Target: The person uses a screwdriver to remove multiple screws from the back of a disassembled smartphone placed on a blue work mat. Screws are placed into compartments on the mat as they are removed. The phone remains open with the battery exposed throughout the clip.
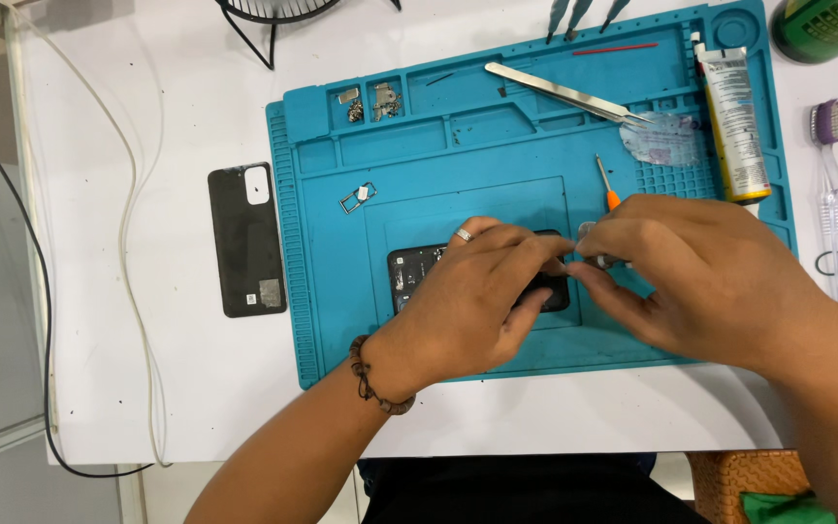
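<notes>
Black opened phone (419, 267) lies under both hands (574, 281), on teal mat (497, 165).

The opened phone (419, 272) lies flat on the blue mat (341, 330), long side running left to right, back cover off and dark internals facing up. My left hand (467, 301) covers its right portion. A small grey part (596, 254) sits pinched between my left fingertips and my right hand (700, 281), just above the phone's right end.
</notes>
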